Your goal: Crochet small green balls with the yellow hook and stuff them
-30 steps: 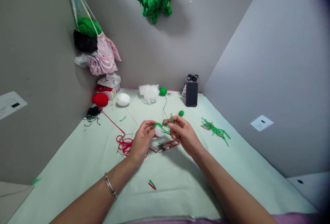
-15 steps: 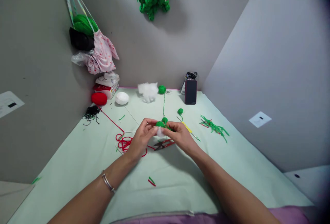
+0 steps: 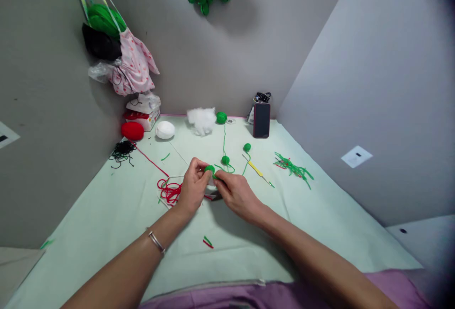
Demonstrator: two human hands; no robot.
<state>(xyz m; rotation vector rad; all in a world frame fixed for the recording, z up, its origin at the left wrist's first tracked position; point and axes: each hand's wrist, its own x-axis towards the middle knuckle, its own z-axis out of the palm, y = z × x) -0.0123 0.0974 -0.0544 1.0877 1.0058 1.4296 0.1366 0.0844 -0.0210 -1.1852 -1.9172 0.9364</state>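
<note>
My left hand pinches a small green crocheted piece between thumb and fingers. My right hand is closed at the same piece from the other side, its fingertips pressed against it. A little white stuffing shows between the two hands, below the green part. Under my hands lies a pair of thread snips, mostly hidden. Just beyond them rests a small green ball with a yarn tail. A yellow-handled crochet hook lies right of my right hand.
Tangled red yarn lies left of my hands. Along the back stand a red yarn ball, a white yarn ball, a stuffing heap, a green yarn ball and a phone. Green scraps lie at right.
Both hands have shifted slightly left with the green piece. The small green ball beyond them now shows apart from the fingers. My right hand has turned and covers more of the snips.
</note>
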